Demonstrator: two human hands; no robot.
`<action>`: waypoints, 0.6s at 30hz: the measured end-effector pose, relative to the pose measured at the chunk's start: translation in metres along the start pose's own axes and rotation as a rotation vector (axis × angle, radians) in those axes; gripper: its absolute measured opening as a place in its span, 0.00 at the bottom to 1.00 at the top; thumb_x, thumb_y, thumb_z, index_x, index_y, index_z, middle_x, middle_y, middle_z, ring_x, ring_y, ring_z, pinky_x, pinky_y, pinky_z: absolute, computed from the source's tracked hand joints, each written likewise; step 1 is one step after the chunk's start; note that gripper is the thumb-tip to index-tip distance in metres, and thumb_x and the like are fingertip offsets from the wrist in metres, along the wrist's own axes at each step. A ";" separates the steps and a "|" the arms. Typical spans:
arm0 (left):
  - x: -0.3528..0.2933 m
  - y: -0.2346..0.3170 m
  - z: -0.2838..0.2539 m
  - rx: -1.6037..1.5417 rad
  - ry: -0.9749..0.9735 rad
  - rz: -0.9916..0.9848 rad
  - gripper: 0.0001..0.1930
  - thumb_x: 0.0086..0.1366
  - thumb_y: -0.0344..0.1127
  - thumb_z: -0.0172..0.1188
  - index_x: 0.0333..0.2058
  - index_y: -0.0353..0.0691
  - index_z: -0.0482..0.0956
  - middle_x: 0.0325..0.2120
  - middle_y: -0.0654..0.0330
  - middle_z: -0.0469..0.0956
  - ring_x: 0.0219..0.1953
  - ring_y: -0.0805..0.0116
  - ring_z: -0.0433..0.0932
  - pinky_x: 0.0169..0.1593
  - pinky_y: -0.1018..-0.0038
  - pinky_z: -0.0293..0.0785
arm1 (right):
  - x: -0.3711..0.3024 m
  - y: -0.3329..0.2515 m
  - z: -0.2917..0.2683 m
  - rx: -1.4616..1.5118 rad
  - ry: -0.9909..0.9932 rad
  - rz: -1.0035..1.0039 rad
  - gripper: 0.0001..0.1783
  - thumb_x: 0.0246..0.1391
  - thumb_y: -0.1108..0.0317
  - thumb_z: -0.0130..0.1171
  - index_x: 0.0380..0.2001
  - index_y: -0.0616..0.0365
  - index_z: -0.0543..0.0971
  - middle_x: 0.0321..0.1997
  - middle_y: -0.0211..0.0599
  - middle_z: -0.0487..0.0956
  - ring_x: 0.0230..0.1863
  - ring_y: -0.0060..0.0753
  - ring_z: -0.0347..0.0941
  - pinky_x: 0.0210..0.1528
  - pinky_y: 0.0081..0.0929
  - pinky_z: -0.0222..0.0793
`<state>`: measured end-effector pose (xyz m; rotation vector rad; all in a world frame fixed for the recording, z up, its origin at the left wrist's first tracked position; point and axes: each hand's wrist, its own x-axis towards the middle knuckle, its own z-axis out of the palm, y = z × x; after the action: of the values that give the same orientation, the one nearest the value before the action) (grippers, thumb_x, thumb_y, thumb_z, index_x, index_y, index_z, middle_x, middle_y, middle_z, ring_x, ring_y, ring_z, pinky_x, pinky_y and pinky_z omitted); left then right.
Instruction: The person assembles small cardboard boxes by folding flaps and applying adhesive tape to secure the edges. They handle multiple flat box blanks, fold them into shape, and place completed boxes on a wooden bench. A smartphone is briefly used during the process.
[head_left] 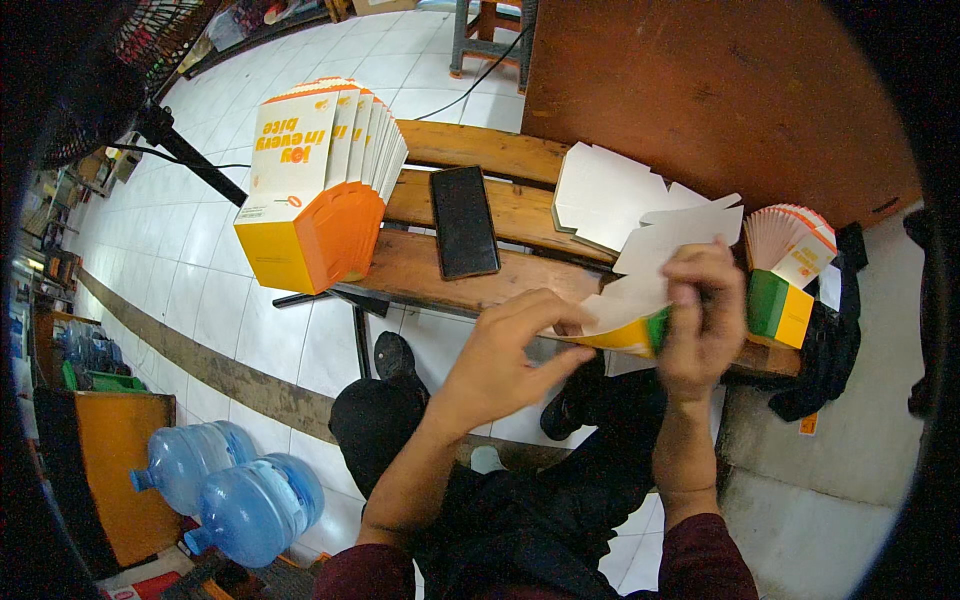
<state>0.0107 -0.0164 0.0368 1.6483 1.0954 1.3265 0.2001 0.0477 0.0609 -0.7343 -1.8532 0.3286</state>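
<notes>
A partly folded paper food carton (640,255), white inside with yellow and green outside, is held above the bench's near edge. My left hand (510,350) has thumb and fingers closed around its left edge. My right hand (700,310), slightly blurred, is curled at its right side by the green part. Flat white carton blanks (600,195) lie stacked just behind it. To the left stands a fanned row of nested orange, yellow and white cartons (320,190). A smaller nested row, green and yellow (785,275), sits at the right end.
A black phone (465,222) lies on the slatted wooden bench (420,265). A brown wooden panel (720,100) rises behind. Two big blue water bottles (260,510) lie at lower left, a fan (150,60) stands at upper left, and dark cloth (840,340) hangs at right.
</notes>
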 end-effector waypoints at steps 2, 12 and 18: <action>0.002 0.000 -0.007 0.008 -0.053 0.108 0.17 0.51 0.32 0.72 0.39 0.34 0.81 0.30 0.56 0.79 0.36 0.67 0.79 0.42 0.72 0.74 | 0.002 0.005 -0.009 0.156 0.170 0.044 0.11 0.56 0.70 0.52 0.43 0.58 0.74 0.34 0.39 0.76 0.46 0.41 0.72 0.66 0.50 0.48; -0.040 0.065 0.013 -0.563 0.466 0.357 0.18 0.52 0.29 0.72 0.41 0.31 0.78 0.35 0.47 0.80 0.36 0.61 0.79 0.39 0.70 0.75 | -0.025 -0.050 0.016 0.388 -0.228 -0.283 0.71 0.29 0.35 0.75 0.70 0.58 0.47 0.69 0.74 0.46 0.69 0.78 0.44 0.67 0.62 0.48; -0.026 0.045 0.009 -0.156 0.547 0.181 0.16 0.61 0.26 0.63 0.48 0.28 0.76 0.43 0.48 0.77 0.44 0.64 0.77 0.49 0.73 0.73 | -0.009 -0.044 0.008 0.329 -0.673 -0.020 0.75 0.29 0.41 0.77 0.68 0.69 0.42 0.71 0.72 0.43 0.72 0.63 0.47 0.71 0.46 0.46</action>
<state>0.0247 -0.0570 0.0671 1.3236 1.1231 2.0047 0.1807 0.0085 0.0749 -0.3954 -2.3441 0.9310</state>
